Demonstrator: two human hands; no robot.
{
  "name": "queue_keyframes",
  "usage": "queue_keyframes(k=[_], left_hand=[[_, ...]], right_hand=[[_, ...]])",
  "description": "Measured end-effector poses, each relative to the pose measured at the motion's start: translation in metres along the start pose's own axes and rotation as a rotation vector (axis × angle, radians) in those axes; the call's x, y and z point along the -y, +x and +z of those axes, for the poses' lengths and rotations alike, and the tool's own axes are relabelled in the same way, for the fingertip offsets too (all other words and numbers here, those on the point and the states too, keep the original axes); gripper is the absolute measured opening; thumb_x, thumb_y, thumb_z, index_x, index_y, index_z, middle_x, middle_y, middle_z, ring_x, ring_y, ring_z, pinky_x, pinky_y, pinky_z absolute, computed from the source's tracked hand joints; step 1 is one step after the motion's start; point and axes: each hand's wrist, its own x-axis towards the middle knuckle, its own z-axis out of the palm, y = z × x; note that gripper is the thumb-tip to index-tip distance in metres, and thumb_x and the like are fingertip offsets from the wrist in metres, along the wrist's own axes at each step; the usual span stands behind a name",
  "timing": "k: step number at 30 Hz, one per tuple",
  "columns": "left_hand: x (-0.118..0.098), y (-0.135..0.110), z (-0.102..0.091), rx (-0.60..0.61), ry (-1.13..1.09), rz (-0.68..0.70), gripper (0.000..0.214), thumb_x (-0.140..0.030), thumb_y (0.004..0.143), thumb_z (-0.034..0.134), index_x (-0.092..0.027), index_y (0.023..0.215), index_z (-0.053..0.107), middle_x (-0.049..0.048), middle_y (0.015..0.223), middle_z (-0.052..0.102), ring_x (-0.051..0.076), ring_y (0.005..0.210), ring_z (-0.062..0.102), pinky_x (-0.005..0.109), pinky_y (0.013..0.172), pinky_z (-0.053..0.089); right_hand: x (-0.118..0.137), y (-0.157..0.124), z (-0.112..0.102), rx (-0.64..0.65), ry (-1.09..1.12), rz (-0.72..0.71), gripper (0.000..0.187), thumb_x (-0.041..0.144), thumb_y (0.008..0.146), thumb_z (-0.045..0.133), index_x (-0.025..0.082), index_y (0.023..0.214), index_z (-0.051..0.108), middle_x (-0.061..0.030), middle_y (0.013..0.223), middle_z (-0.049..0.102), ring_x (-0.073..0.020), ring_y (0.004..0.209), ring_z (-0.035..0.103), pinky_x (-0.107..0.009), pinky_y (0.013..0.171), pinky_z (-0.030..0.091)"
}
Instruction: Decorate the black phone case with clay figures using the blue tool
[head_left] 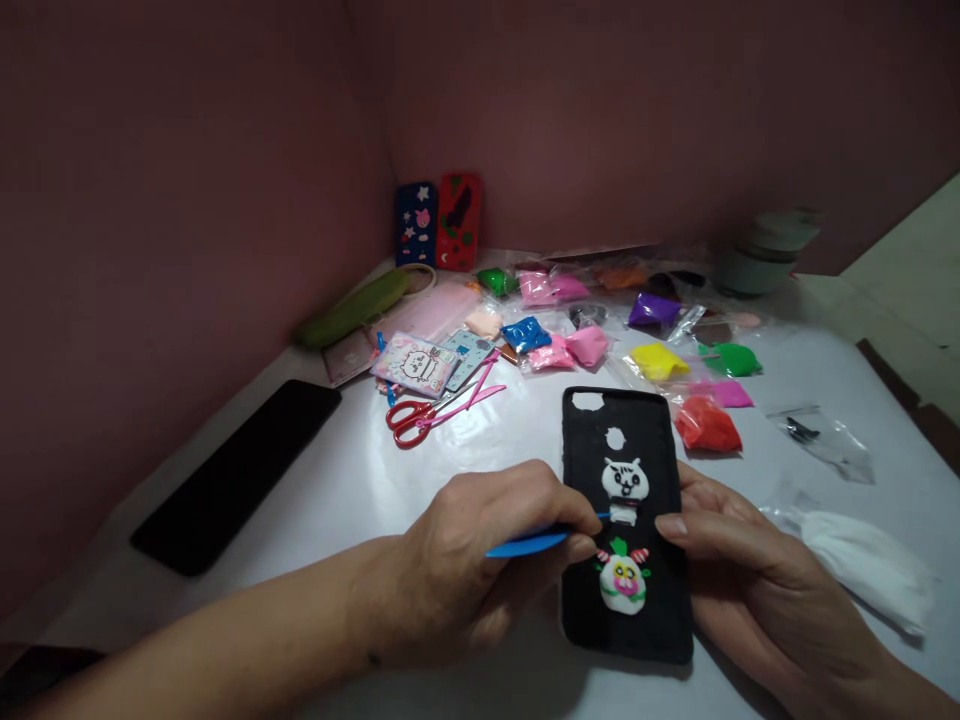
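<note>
My left hand pinches a blue modelling tool, its thin tip at a small white clay piece on a black phone case. Just above that piece sits a white clay animal head with black face lines. Lower on the case is a round white clay figure with a green top, yellow and pink face and striped side pieces. My right hand grips the case along its right edge, thumb on the front; its other fingers are mostly hidden behind the case.
Bags of coloured clay, such as red and blue, spread behind the case. Red-handled scissors lie beside pink tools. A dark slab is at left, a white clay bag at right. Decorated cases lean on the wall.
</note>
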Motion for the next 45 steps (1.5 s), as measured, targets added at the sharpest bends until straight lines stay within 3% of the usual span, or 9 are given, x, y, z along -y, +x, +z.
queue_keyframes(k=[5, 31, 40, 45], left_hand=[[0.0, -0.0003, -0.0004, 0.008, 0.015, -0.006, 0.012, -0.012, 0.091, 0.049, -0.013, 0.097, 0.06, 0.0048, 0.078, 0.062, 0.012, 0.067, 0.056, 0.021, 0.061, 0.045], [0.0061, 0.0013, 0.0012, 0.04, 0.012, 0.019, 0.014, -0.011, 0.09, 0.05, -0.013, 0.1, 0.059, 0.0049, 0.078, 0.061, 0.012, 0.067, 0.057, 0.02, 0.059, 0.046], [0.0044, 0.0028, 0.0027, 0.019, 0.047, 0.029, 0.012, -0.009, 0.09, 0.05, -0.012, 0.097, 0.06, 0.004, 0.076, 0.061, 0.01, 0.065, 0.057, 0.018, 0.058, 0.044], [0.0029, 0.0024, 0.0042, -0.039, 0.069, -0.038, 0.014, -0.006, 0.087, 0.052, -0.013, 0.096, 0.06, 0.0008, 0.074, 0.062, 0.007, 0.059, 0.056, 0.014, 0.052, 0.042]], right_hand=[[0.0008, -0.0016, -0.0003, -0.015, -0.036, 0.004, 0.032, 0.018, 0.07, 0.067, 0.027, 0.1, 0.073, -0.0063, 0.098, 0.075, -0.0268, 0.086, 0.068, -0.041, 0.083, 0.054], [0.0014, 0.0007, 0.0, -0.015, -0.037, -0.034, 0.035, 0.011, 0.068, 0.063, 0.021, 0.101, 0.069, -0.0049, 0.091, 0.074, -0.0225, 0.082, 0.066, -0.036, 0.081, 0.05], [0.0011, 0.0002, -0.0008, -0.003, -0.01, -0.033, 0.036, 0.01, 0.069, 0.064, 0.019, 0.103, 0.069, -0.0057, 0.091, 0.074, -0.0207, 0.081, 0.066, -0.034, 0.08, 0.049], [0.0004, 0.0013, -0.0016, -0.015, 0.013, -0.024, 0.037, 0.01, 0.067, 0.066, 0.017, 0.103, 0.069, -0.008, 0.096, 0.074, -0.0209, 0.085, 0.067, -0.034, 0.081, 0.05]])
